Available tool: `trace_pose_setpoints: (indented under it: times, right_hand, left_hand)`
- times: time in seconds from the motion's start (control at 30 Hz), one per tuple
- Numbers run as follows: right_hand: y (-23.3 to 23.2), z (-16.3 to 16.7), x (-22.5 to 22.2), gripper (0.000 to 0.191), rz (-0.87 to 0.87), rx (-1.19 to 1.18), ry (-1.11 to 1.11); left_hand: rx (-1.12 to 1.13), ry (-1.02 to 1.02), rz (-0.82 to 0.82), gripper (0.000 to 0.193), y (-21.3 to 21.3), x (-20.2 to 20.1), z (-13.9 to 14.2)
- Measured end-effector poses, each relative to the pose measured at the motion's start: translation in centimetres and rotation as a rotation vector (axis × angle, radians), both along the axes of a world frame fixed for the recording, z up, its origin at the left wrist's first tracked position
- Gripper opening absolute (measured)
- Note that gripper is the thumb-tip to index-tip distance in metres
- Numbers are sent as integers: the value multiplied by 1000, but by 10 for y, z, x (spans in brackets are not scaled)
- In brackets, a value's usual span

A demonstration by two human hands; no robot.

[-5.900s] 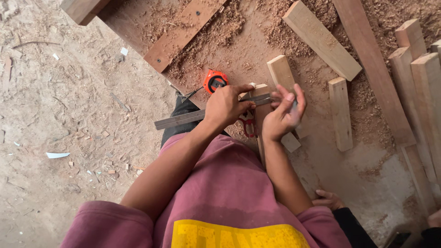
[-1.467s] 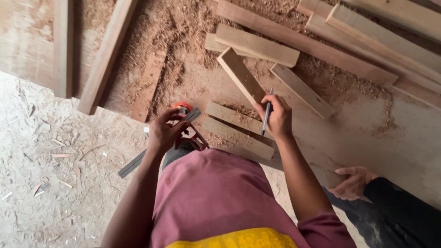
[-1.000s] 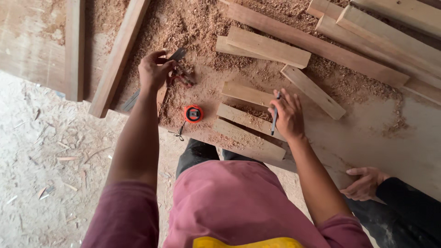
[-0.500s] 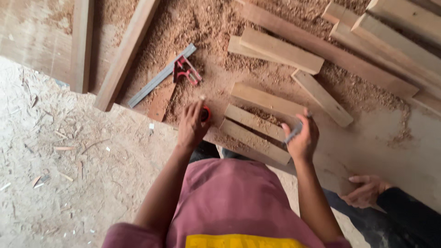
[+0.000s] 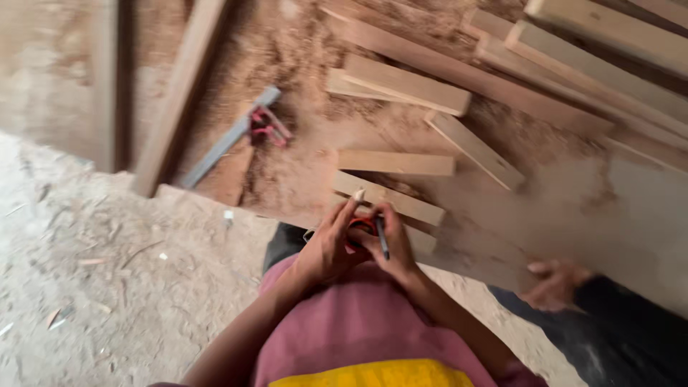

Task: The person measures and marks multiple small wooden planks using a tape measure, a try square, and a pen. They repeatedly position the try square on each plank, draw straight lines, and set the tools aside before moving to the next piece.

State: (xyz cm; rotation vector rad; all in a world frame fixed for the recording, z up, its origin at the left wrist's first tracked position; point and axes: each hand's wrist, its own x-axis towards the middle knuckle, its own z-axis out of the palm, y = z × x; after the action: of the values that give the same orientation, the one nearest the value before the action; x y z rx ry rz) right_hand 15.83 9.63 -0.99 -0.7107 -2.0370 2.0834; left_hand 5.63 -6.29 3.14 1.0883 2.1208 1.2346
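Observation:
My left hand [image 5: 326, 247] and my right hand [image 5: 393, 242] are together in front of my chest, both closed on a small red and black tape measure [image 5: 360, 227]. The right hand also grips a dark pencil [image 5: 382, 239] that points downward. Just beyond the hands several short wooden slats [image 5: 390, 198] lie on a sawdust-covered board. A grey metal square with a red handle [image 5: 240, 131] lies apart on the sawdust to the upper left.
Longer planks [image 5: 459, 72] lie across the top and right. A long wooden batten [image 5: 185, 89] runs down the left. Another person's hand [image 5: 555, 283] in a dark sleeve rests on the board edge at lower right. Dusty ground with wood chips [image 5: 93, 279] lies on the left.
The left hand set the metal square on the sawdust, picked up the tape measure and drew back. Both hands have now come together on it near my chest. The view is blurred.

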Motion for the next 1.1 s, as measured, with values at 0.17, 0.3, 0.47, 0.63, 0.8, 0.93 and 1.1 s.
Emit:
trace_pose_setpoints:
  times: [0.17, 0.3, 0.47, 0.63, 0.8, 0.93, 1.1]
  right_hand:
    - [5, 19, -8, 27, -284, -846, 91]
    - [2, 32, -8, 5, 60, 337, 375]
    - [3, 29, -3, 13, 7, 259, 21]
    - [-2, 18, -5, 27, -49, 211, 123]
    - [-9, 6, -15, 19, 0, 540, 64]
    - [8, -1, -35, 20, 166, 921, 107]
    - [16, 2, -39, 42, 164, 1218, 173]
  left_hand:
    - [273, -699, 142, 96, 17, -10, -9]
    - [77, -1309, 161, 80, 12, 10, -32]
    - [-120, -1170, 83, 97, 3, 15, -70]
    - [141, -1702, -22, 43, 18, 12, -102]
    - [-527, -762, -274, 39, 5, -44, -76]
    - [-252, 320, 280, 43, -26, -136, -29]
    - [-409, 623, 410, 114, -45, -241, -25]
